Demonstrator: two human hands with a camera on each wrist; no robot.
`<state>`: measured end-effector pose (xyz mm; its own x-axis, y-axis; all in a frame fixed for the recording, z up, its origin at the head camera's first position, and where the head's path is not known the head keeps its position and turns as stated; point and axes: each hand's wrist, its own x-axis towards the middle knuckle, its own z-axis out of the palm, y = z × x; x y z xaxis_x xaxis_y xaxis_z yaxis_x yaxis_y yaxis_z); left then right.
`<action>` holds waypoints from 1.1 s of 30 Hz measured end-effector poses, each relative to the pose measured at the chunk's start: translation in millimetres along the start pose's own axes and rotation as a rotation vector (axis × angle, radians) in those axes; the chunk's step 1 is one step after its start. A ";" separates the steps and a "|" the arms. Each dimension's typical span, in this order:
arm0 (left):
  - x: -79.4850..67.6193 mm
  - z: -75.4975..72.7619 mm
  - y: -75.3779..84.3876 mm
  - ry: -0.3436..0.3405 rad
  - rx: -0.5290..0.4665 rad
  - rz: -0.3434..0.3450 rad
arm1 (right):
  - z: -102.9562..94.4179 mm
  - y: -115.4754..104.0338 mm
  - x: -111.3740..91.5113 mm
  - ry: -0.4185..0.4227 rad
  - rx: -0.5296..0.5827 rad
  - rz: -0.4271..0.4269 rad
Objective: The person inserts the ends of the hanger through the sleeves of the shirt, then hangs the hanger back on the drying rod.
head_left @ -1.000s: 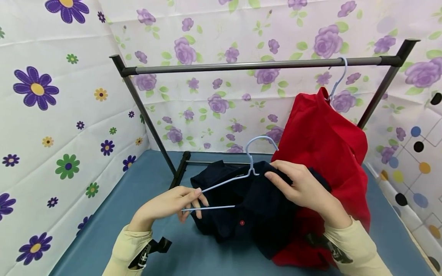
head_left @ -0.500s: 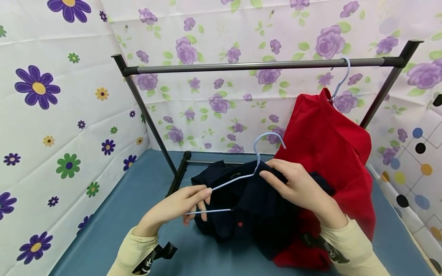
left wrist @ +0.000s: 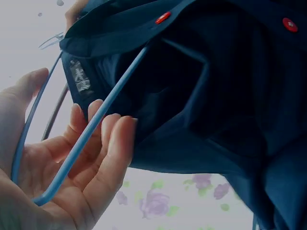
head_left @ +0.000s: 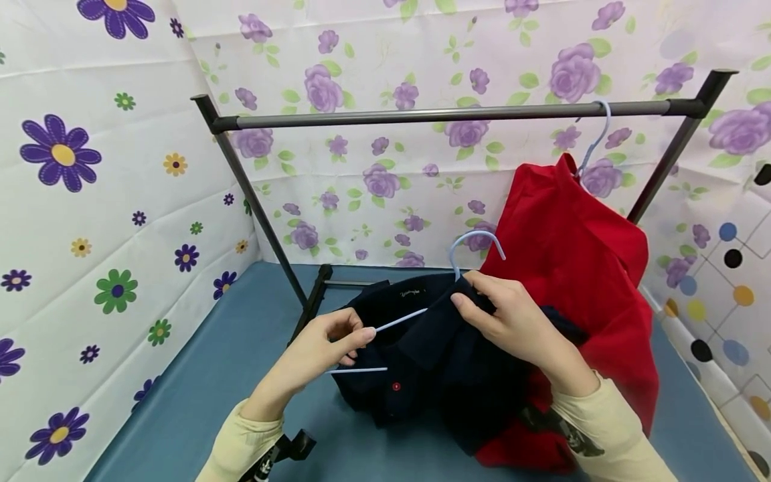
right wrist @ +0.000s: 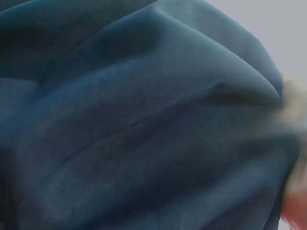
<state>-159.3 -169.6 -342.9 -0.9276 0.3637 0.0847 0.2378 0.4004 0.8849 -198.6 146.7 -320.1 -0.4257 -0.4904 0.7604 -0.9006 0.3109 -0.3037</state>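
Observation:
A navy shirt (head_left: 434,361) with red buttons is bunched above the blue surface, its collar facing up in the head view. Through the neck opening runs a light blue hanger (left wrist: 98,117); its hook stands out above the collar, and its far end is hidden inside the cloth. My left hand (head_left: 325,348) holds the hanger's near end, the upper arm between thumb and fingers. At the collar beside the hook, my right hand (head_left: 521,325) pinches the navy fabric. Cloth fills most of the right wrist view, with blurred fingers (right wrist: 295,143) at its right edge.
A dark metal rack (head_left: 385,118) spans the back. From the right of its bar hangs a red garment (head_left: 572,248) on another blue hanger (head_left: 596,144), directly behind the navy shirt. Flowered sheets (head_left: 361,194) stand behind and left of the blue surface (head_left: 199,402).
My left hand has moved right, pushing the hanger deeper into the navy shirt. Its hook has shifted right, and less of its arms shows. My right hand stays at the collar.

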 end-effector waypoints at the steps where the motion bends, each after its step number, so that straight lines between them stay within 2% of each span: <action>1: -0.9 -0.9 0.7 0.012 0.009 0.019 | -0.9 0.4 -0.4 0.000 0.000 0.005; 5: -4.8 -7.8 4.5 0.082 0.007 0.097 | -4.8 2.0 -2.0 0.012 -0.005 0.016; 9: -5.4 -22.4 4.3 0.210 -0.068 0.172 | -7.4 4.3 -3.5 0.036 -0.011 0.009; 11: -3.8 -30.2 0.3 0.267 -0.101 0.183 | -8.3 5.4 -3.9 0.048 -0.011 0.007; 13: -1.0 -34.4 -6.0 0.284 -0.119 0.163 | -8.8 6.2 -4.1 0.059 -0.007 0.010; 15: 2.8 -34.9 -14.0 0.255 -0.116 0.133 | -9.0 6.8 -4.2 0.069 0.000 0.019; 18: 7.9 -28.7 -24.9 0.169 -0.095 0.086 | -8.8 7.1 -4.1 0.081 0.011 0.038; 24: 16.4 -12.5 -35.8 0.013 -0.107 0.050 | -9.3 8.1 -5.2 0.106 0.038 0.072; 29: 19.8 -8.7 -40.1 -0.061 -0.098 0.023 | -11.1 9.7 -6.9 0.121 0.076 0.089; 33: 18.4 -12.4 -45.5 -0.097 -0.089 0.041 | -12.4 10.5 -7.9 0.120 0.098 0.099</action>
<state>-190.8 -191.6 -375.9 -0.8843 0.4599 0.0803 0.2443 0.3093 0.9191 -203.6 164.0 -322.2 -0.5042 -0.3590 0.7854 -0.8617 0.2687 -0.4304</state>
